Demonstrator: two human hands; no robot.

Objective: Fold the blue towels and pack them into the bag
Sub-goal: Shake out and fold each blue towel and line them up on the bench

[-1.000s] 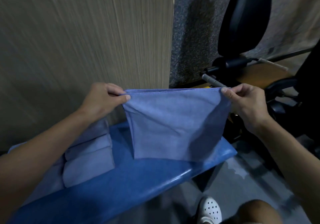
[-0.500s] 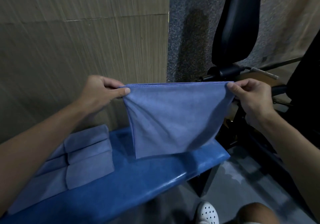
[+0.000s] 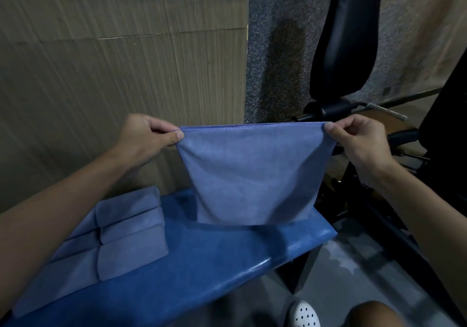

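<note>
- Since half a second ago the blue towel (image 3: pixel 252 175) has stopped billowing to the right. Its lower edge now hangs nearly level, and the right hand (image 3: pixel 358 142) has come slightly inward.
- The left hand (image 3: pixel 149 137) pinches the towel's top left corner between thumb and curled forefinger. The other fingers are tucked under.
- The right hand pinches the top right corner in the same way, thumb on the near side and fingers bent behind the cloth.
- The stitched top hem is stretched straight between the two hands. The cloth below narrows and sags in soft folds.
- The towel hangs in the air over the right end of the bench (image 3: pixel 214 263), with its lower edge near the bench's far edge (whether it touches the padding cannot be told).
- The folded towels (image 3: pixel 129 233) lie overlapping on the left part of the bench, towards its far edge and partly behind the left forearm.
- A wood-grain panel (image 3: pixel 113 74) rises behind the bench.
- A black chair (image 3: pixel 346 36) stands beyond the bench's right end.
- A white shoe (image 3: pixel 304 314) shows on the floor below the bench's near edge.
</note>
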